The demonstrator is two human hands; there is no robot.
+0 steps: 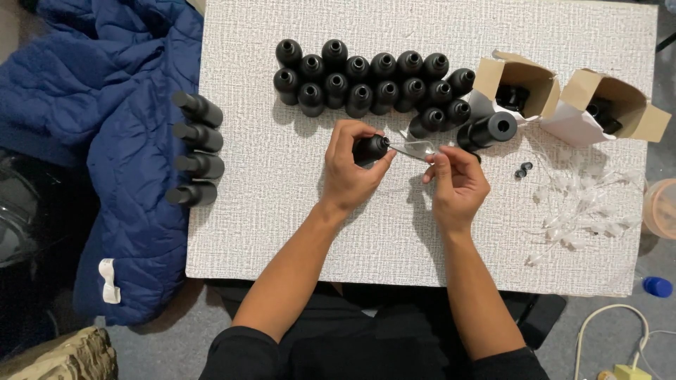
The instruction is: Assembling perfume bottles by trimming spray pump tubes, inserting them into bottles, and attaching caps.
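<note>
Left hand (346, 176) clenched round a light, stiff, smooth black bottle (371, 147), right hand (456, 177) pinching a thin, flimsy clear tube (408, 150) at its mouth.

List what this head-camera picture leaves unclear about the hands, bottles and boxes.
- Head view: bottle body, hidden by the left hand.
- Clear thin piece pinched by the right hand: too small and see-through to identify.
- Cardboard boxes: contents in shadow.
- Tub: cut off by the right edge.
</note>
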